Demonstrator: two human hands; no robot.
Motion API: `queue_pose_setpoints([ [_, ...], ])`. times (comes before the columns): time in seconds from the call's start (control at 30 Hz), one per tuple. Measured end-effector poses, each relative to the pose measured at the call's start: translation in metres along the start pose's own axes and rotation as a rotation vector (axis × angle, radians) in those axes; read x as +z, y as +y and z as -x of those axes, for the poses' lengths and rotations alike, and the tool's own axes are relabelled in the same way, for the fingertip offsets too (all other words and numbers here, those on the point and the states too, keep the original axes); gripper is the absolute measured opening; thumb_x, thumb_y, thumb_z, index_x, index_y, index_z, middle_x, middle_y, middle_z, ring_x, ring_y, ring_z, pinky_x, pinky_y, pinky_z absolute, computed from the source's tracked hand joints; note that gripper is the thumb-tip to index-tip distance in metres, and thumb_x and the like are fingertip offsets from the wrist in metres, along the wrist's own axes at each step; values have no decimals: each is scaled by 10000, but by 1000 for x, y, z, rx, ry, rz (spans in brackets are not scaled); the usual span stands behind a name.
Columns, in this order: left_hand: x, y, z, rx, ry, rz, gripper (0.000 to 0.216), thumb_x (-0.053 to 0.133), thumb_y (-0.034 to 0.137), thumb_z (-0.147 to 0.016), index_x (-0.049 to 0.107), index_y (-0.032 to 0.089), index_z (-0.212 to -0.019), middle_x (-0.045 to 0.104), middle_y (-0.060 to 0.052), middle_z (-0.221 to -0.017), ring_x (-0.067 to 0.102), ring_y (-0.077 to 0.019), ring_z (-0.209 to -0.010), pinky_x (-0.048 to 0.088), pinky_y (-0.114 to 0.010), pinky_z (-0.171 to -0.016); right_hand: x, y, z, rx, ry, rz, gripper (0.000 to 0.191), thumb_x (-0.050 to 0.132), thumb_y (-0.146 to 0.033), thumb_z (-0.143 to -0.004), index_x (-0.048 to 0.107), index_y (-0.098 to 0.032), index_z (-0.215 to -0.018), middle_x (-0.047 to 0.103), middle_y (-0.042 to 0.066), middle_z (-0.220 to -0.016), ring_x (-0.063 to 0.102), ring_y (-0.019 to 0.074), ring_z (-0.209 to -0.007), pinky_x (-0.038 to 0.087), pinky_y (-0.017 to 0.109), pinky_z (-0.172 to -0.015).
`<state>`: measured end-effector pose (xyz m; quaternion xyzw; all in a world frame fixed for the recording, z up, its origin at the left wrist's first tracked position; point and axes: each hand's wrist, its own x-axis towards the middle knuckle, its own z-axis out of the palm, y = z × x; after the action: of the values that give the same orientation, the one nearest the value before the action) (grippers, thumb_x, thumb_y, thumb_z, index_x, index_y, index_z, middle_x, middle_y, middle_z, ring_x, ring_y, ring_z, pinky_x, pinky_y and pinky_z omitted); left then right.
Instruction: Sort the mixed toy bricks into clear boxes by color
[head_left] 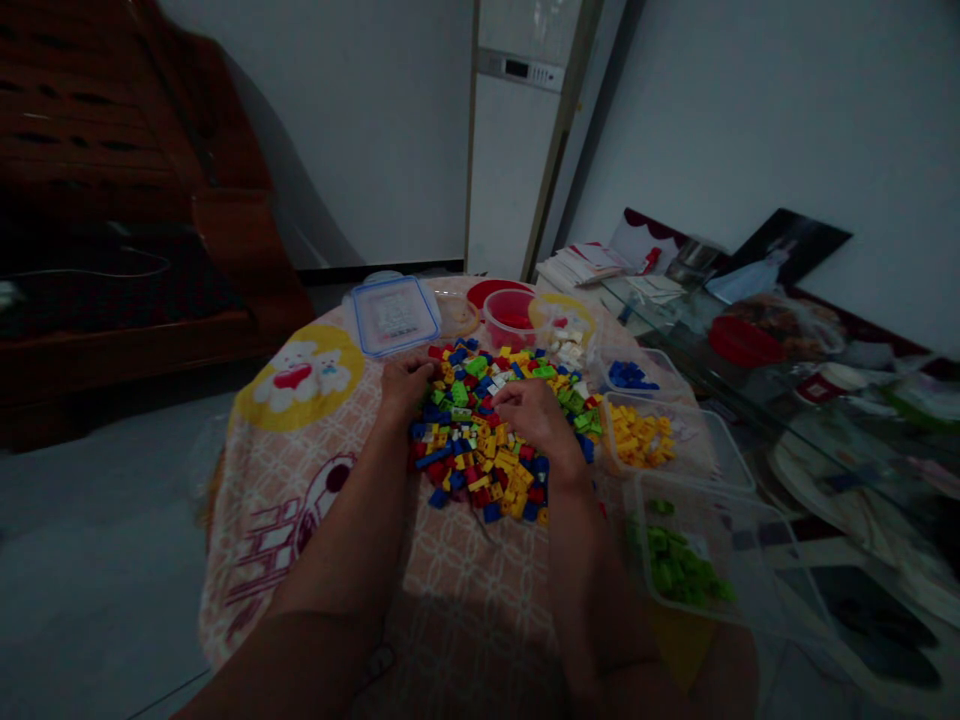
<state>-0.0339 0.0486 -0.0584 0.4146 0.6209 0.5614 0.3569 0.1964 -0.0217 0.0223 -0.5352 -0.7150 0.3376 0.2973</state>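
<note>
Brick pile (510,470) at twelve o'clock — left hand (405,386) curled at its ten o'clock edge, right hand (534,412) bent over its middle. Whether either grips a brick, I cannot tell.

2 bare forearms (349,545) taper toward a bare left hand (405,388) and right hand (535,412).

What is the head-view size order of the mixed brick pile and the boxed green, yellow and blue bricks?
1. Mixed brick pile
2. Boxed green bricks
3. Boxed yellow bricks
4. Boxed blue bricks
Green lies nearest among the boxed, so true sizes are unsure.
</note>
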Motion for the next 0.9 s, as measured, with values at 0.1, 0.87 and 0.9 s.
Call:
queue_pose_setpoints([
  [0.1, 1, -2, -2, 4, 5, -3, 196, 638, 228, -657, 798, 169, -753, 755, -21, -709, 693, -183, -718, 552, -272, -728, -2, -1, 2, 13, -16, 10, 169, 625, -113, -761, 779, -182, -762, 686, -22, -643, 663, 149, -641, 521, 251, -692],
  [0.87, 1, 2, 0, -35, -1, 51, 164, 654, 218, -637, 780, 166, -728, 738, -11, -678, 682, -180, -694, 545, -274, -717, 44, -35, 15, -132, -357, 698, 229, 646, -225, -885, 764, -155, -1069, 782, 137, -1152, 714, 269, -1121, 505, 301, -843],
  [0.9, 1, 2, 1, -32, -2, 54, 162, 652, 216, -636, 779, 166, -724, 737, -9, -676, 678, -177, -689, 543, -272, -717, 42, -35, 14, -129, -351, 674, 205, 648, -220, -878, 770, -159, -1033, 788, 133, -1126, 718, 262, -1099, 501, 296, -836],
])
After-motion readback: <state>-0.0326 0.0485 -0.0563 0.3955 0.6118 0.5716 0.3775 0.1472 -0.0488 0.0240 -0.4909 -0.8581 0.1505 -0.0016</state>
